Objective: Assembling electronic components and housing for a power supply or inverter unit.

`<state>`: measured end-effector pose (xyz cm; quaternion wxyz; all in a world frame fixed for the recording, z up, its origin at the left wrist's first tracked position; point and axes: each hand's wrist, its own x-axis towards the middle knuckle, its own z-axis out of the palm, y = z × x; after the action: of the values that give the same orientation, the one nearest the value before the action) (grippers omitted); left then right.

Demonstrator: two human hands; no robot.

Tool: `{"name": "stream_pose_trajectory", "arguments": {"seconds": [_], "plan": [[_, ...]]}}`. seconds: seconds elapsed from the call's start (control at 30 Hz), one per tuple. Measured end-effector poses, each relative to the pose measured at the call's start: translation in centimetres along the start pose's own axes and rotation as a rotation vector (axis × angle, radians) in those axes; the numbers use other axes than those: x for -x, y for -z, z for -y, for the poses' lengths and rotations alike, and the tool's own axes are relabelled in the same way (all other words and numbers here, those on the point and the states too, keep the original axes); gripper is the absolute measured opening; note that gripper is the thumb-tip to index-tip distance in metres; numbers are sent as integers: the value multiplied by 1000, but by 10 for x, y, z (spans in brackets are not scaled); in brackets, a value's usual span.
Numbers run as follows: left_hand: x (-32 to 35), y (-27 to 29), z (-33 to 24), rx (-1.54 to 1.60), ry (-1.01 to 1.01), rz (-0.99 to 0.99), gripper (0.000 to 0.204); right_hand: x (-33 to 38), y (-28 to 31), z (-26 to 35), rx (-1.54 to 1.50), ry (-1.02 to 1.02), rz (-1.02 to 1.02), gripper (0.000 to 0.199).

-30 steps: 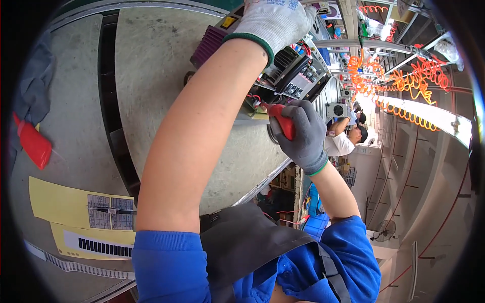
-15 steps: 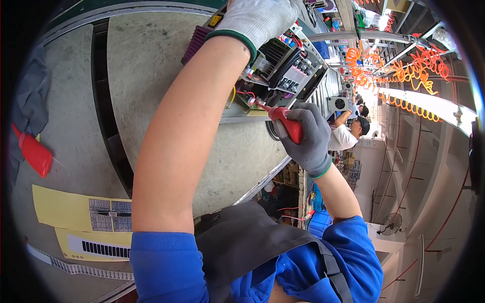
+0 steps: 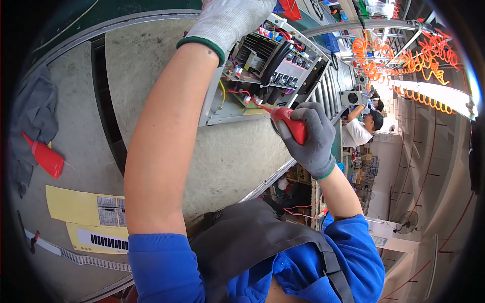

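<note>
My right hand [image 3: 317, 135], in a grey glove, is wrapped round a red squeeze bottle [image 3: 293, 124]. The bottle's thin nozzle points left, reaching a small white connector [image 3: 247, 100] with red wires inside an open metal electronics chassis [image 3: 240, 119]. Black heat-sink fins [image 3: 251, 52] and circuit boards fill the chassis, and a yellow wire [image 3: 223, 94] hangs at its near left. Over the chassis' far left part lies my left hand [image 3: 230, 22], in a white glove with a green cuff. Its fingers run out at the top edge, so their pose is hidden.
Another red squeeze bottle [image 3: 49, 160] lies beside a grey cloth [image 3: 38, 113] on the left of the worktable [image 3: 237, 161]. Yellow printed sheets [image 3: 76, 204] lie nearer. Rollers [image 3: 327, 95] run beyond the chassis. Orange coiled hoses [image 3: 427, 104] hang right; a person in white [image 3: 356, 133] works farther off.
The view has shifted slightly, showing more of the chassis. My left hand has moved left in the picture. My right hand still holds the bottle with its nozzle at the connector.
</note>
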<state>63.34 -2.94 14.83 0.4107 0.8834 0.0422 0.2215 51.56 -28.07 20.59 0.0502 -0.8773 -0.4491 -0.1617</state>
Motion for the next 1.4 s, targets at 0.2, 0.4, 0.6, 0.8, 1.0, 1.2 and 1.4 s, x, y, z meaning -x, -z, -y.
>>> {"name": "stream_pose_trajectory", "arguments": {"seconds": [0.2,0.4,0.6,0.8,1.0,1.2,1.4], "plan": [[2,-10,15,-241,-266,-76,37,15,-7,-16,-91,-104,-47,31],[5,-6,19,-14,-171,-31,54,39,-1,-49,-583,-614,-271,26],[59,12,-17,-328,-518,-228,31,101,23,-76,-1618,-1114,-407,28],[139,25,-56,-232,-384,-107,29,160,20,-78,-2377,-1102,-310,41],[231,32,-110,-590,-278,-193,55,185,17,-61,-2795,-1105,-150,44],[342,-11,-220,15,198,227,74,194,11,-7,-2871,-986,330,52],[380,-14,-215,707,841,94,50,188,-14,52,-2492,-936,846,57]]}}
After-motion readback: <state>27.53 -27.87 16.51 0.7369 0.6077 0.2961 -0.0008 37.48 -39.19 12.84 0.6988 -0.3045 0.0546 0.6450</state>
